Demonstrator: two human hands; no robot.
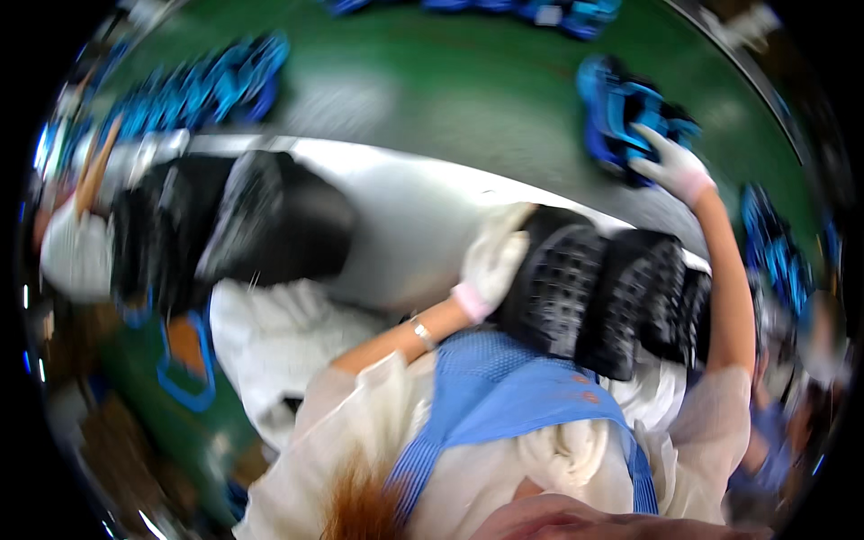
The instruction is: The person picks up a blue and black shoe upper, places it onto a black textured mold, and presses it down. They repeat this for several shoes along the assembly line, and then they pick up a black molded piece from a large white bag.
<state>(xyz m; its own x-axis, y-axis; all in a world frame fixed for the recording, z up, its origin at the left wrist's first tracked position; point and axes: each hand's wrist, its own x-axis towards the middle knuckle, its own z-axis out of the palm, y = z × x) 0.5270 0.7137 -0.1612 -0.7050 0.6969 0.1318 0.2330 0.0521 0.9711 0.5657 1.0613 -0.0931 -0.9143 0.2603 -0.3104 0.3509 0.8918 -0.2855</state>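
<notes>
My left hand [493, 263], in a white glove, is closed at the left edge of a black piece with a grid-like textured face [551, 283]. That piece leads a row of similar black pieces [652, 292] standing against my front. My right hand [670, 166], also gloved, is stretched out to the far right. Its fingers are spread at the edge of a bundle of blue and black pieces [612, 112], and the gap between them shows. Motion blur hides whether they touch it, and the exact kind of these pieces is unclear.
A white curved table edge [423, 171] runs across in front of me. More black pieces [279, 216] stand at left, near another person's arm [97, 171]. Rows of blue pieces [202, 90] lie on the green surface [387, 45]. White fabric [279, 346] hangs at left, by a blue frame [186, 360].
</notes>
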